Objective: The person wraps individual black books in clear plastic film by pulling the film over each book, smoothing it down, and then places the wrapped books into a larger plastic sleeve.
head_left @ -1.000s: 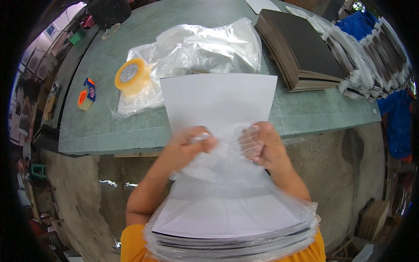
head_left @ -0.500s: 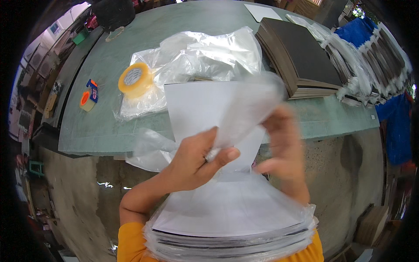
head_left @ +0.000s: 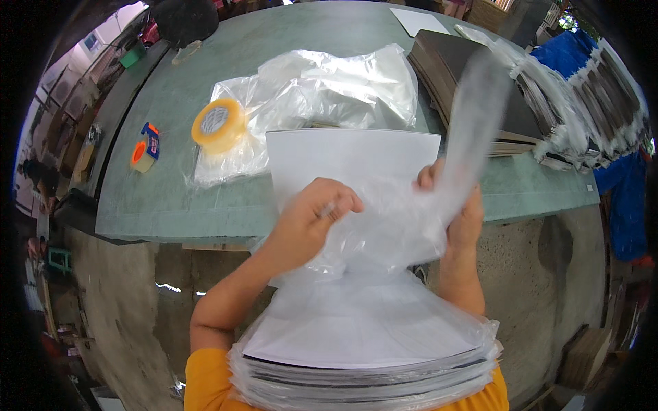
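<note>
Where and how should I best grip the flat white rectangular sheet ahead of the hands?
Pinch the flat white rectangular sheet at its upper left corner, probably coming from the far left. That corner and the straight far edge show uncovered, and the sheet looks thin there, whereas crumpled clear plastic film covers its near part between the left hand and the blurred right hand.

Gap btwn tape roll (head_left: 227, 137) & dispenser (head_left: 146, 148), wht sheet (head_left: 353, 154) blkg ctr, boards (head_left: 442, 65) R

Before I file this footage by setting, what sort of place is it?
Probably a workshop or packing area: there is a big green worktable, a roll of yellowish tape and stacked plastic-wrapped bundles.
</note>
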{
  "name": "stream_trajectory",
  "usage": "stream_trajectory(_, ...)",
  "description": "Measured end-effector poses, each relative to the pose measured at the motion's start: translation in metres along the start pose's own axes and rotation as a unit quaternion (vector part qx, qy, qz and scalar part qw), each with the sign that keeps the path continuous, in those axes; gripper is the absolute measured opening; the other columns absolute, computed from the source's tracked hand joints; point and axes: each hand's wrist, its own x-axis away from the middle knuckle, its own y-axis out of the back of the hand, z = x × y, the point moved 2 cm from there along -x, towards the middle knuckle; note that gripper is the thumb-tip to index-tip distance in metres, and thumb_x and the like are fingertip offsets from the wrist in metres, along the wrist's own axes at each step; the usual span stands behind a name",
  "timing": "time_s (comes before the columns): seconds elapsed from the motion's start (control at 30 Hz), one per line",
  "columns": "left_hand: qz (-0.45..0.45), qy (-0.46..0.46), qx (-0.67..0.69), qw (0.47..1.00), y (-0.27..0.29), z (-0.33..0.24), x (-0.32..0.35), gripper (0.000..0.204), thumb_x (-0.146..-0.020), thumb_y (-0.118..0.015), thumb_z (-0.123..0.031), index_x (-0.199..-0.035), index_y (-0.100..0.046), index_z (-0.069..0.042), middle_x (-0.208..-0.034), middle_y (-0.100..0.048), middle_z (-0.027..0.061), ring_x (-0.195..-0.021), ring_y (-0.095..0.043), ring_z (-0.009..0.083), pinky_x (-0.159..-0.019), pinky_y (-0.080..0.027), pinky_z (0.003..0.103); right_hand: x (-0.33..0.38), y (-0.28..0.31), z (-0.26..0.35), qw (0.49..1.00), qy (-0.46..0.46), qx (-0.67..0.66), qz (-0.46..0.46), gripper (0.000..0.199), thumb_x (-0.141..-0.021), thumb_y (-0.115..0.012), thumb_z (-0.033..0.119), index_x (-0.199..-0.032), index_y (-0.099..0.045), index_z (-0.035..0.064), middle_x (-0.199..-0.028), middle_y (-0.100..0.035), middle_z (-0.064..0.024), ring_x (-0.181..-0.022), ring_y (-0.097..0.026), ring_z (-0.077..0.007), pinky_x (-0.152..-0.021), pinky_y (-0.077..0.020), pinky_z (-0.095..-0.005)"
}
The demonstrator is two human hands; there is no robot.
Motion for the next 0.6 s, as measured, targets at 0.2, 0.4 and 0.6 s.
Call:
stream_trajectory(0.2, -0.061, -0.075, 0.143, 0.985, 0.008, -0.014, -0.007, 0.027, -0.082, -0.054, -0.023, -0.093, -0.049, 0.002, -0.090, -0.057, 0.0105, -0.088, -0.052, 0.0193, -0.080, -0.040, 0.031, 0.005, -0.022, -0.020, 0.962, 0.111, 0.217, -0.127, 0.010, -0.072, -0.063, 0.003, -0.075, -0.054, 0.0003, -0.074, -0.052, 0.0009, -0.069, -0.045, -0.0056, -0.066, -0.0357, -0.0177)
stream_trajectory(0.4, -0.107, 0.051, 0.178, 0.977, -0.011, -0.013, -0.007, 0.026, -0.079, -0.059, -0.017, -0.097, -0.053, 0.001, -0.085, -0.058, 0.0078, -0.084, -0.057, 0.0178, -0.075, -0.044, 0.025, 0.011, -0.021, -0.020, 0.991, 0.061, 0.104, -0.051, 0.021, -0.071, -0.069, 0.015, -0.083, -0.056, 0.0021, -0.079, -0.055, -0.0013, -0.069, -0.050, -0.0084, -0.062, -0.0395, -0.0195)
stream_trajectory(0.6, -0.028, 0.114, 0.377, 0.919, 0.015, -0.012, -0.005, 0.027, -0.084, -0.053, -0.030, -0.086, -0.054, -0.003, -0.070, -0.057, 0.0039, -0.059, -0.054, 0.0127, -0.052, -0.044, 0.024, 0.029, -0.015, -0.026, 0.925, -0.190, 0.089, 0.318, 0.026, -0.070, -0.069, 0.017, -0.088, -0.059, 0.0018, -0.085, -0.059, -0.0091, -0.076, -0.057, -0.0168, -0.064, -0.0455, -0.0268)
